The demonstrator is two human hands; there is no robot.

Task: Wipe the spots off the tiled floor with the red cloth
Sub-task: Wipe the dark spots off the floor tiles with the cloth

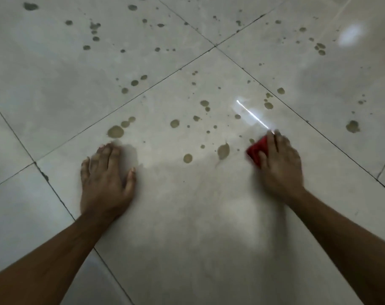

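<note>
Head view: the left hand (106, 181) lies flat on the tiled floor (187, 227), fingers straight, holding nothing. The right hand (280, 160), arm outstretched and blurred, presses the red cloth (256, 151) to the tile, fingers spread over it, beside brownish spots (223, 150).

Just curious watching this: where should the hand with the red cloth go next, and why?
Probably slide the red cloth left under the right hand onto the large spot beside it: that spot lies nearest, and the left hand only rests flat on the tiled floor.
</note>
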